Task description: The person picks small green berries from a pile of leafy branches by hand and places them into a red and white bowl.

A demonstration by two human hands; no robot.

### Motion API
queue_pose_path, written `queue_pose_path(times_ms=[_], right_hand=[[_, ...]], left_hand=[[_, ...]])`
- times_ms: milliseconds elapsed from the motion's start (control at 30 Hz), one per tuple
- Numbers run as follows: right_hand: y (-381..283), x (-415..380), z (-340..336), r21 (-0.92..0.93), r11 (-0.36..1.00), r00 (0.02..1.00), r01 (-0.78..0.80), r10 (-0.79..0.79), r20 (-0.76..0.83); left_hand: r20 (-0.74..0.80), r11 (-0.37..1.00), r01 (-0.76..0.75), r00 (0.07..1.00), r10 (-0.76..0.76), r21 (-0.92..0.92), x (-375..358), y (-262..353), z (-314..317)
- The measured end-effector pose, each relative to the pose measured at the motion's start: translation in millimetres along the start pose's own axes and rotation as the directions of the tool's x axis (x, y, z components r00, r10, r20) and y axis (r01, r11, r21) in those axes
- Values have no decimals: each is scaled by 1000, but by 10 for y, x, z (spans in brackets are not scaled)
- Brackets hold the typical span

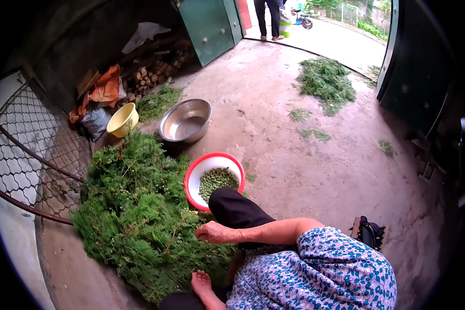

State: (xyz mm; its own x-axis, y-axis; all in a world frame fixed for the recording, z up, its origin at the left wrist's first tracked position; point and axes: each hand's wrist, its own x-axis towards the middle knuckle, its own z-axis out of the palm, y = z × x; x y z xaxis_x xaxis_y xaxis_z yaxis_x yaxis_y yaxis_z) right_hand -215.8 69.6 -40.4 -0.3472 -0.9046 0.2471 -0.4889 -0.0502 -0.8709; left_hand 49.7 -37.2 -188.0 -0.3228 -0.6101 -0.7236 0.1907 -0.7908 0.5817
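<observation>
My right hand (pixel 211 232) is closed, fingers pressed together, over the edge of a large heap of green conifer branches (pixel 134 206). What it pinches, if anything, is hidden. Lower down, my left hand (pixel 201 282) is turned partly palm up beside the same heap, its fingers loosely curled but apart, and I see nothing in it. Just beyond my knee stands a white basin with a red rim (pixel 190 169). Small round green cones (pixel 218 180) lie in it, and my dark trouser leg covers part of its near side.
Behind the heap are a metal basin (pixel 185 121) and a yellow tub (pixel 122 120). Firewood (pixel 149 77) is stacked at the wall. More cut branches (pixel 326 82) lie near the doorway, where a person (pixel 268 18) stands. A wire mesh panel (pixel 31 150) is at left, a small stool (pixel 369 233) at right.
</observation>
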Motion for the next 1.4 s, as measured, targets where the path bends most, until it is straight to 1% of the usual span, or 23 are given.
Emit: queue_pose_path(times_ms=[67,133,200,233,267,333,533,667,700,767,800,833,867,900,933,1000,1067,1100,1200,1233,1333,1367,1400], right_hand=[[97,-26,32,-59,997,998,44,-41,52],[-13,-53,-59,-94,995,994,41,-32,100],[174,-50,103,-92,994,992,54,-43,118],[199,-52,130,-30,998,989,47,-42,139],[189,-83,160,-23,1000,987,7,-3,161],[166,-107,197,-16,999,967,-36,39,253],[131,-231,255,-43,998,880,-34,50,472],[63,-264,287,-53,994,859,-90,105,500],[104,-272,314,-37,996,850,-79,86,519],[162,-289,361,-17,997,840,-77,74,538],[181,-286,388,-26,997,820,-69,71,568],[200,-281,408,-36,998,800,-60,70,596],[189,-335,406,-44,997,806,-58,72,588],[199,-350,419,-27,997,822,-78,79,564],[208,-363,424,-10,995,837,-96,87,541],[180,-377,394,-5,993,844,-114,100,527],[128,-357,396,7,992,849,-127,105,518],[88,-355,381,1,988,852,-153,131,507],[82,-343,372,-11,985,862,-169,154,484],[79,-338,374,-10,988,865,-157,142,481],[-161,-267,253,12,989,869,-145,121,480],[-305,-195,155,38,979,861,-198,155,484],[-451,-100,66,43,978,859,-202,156,488]], left_hand=[[41,1000,11,999,-12,15,148,-26,-115],[-24,998,45,999,-44,49,150,0,-3],[-20,1000,23,1000,-23,7,176,17,6],[96,999,21,995,-18,-40,299,-1,-131],[-3,998,19,1000,-19,-64,281,-4,-119],[-78,996,-9,997,2,-94,118,60,23],[-130,981,-88,989,66,-174,-106,33,74],[-211,982,-149,970,123,-115,-334,222,277],[-232,977,-213,949,214,29,-348,274,327],[-201,892,-323,896,395,315,-301,373,415],[-104,769,-441,835,541,463,-224,425,459],[12,516,-489,734,679,704,-155,506,516],[182,195,-490,621,762,850,-118,561,581],[233,204,-510,665,709,836,-142,681,750],[237,204,-510,670,703,836,-65,726,841],[534,-283,-482,537,653,829,87,780,985],[531,-236,-498,612,587,835,369,709,1039],[522,-302,-427,724,450,852,310,785,1149],[493,-245,-432,690,530,868,600,743,1209],[447,-218,-392,739,504,894,665,780,1249],[388,-197,-335,806,448,922,716,881,1299],[383,-197,-329,809,445,923,701,892,1308],[321,-219,-247,842,434,944,621,933,1374]])
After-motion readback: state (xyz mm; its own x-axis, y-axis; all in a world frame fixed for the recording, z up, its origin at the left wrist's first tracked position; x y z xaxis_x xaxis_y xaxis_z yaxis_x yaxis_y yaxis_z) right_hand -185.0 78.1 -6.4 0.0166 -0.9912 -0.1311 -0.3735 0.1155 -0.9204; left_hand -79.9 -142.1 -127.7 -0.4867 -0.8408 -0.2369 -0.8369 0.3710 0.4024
